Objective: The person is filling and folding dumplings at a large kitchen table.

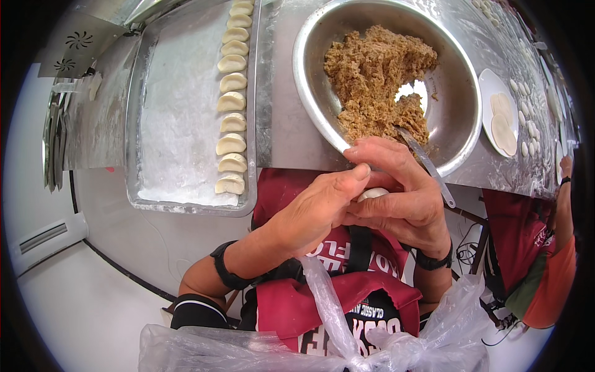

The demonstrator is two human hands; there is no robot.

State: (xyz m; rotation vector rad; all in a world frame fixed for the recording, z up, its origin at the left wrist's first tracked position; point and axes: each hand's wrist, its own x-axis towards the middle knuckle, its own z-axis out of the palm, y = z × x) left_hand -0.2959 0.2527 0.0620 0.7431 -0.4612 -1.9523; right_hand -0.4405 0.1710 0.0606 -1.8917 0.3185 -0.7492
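Observation:
My left hand [320,200] and my right hand [404,195] meet in front of the near rim of a steel bowl. Between their fingers shows a small piece of white dough [373,194], probably a dumpling, mostly hidden by the fingers. The large steel bowl [309,88] holds a mound of brown minced filling [376,69]. A flat metal spatula [430,167] leans in the filling, its handle over the rim beside my right hand. On the left, a metal tray [176,107] carries a column of folded dumplings [231,123] along its right side.
A white plate [488,93] with round dough wrappers [503,132] stands right of the bowl. Beyond it, small dough pieces [523,109] lie on the floured steel table [465,179]. At the far right, a co-worker's arm [563,209] reaches to the table. Clear plastic [334,302] hangs before my chest.

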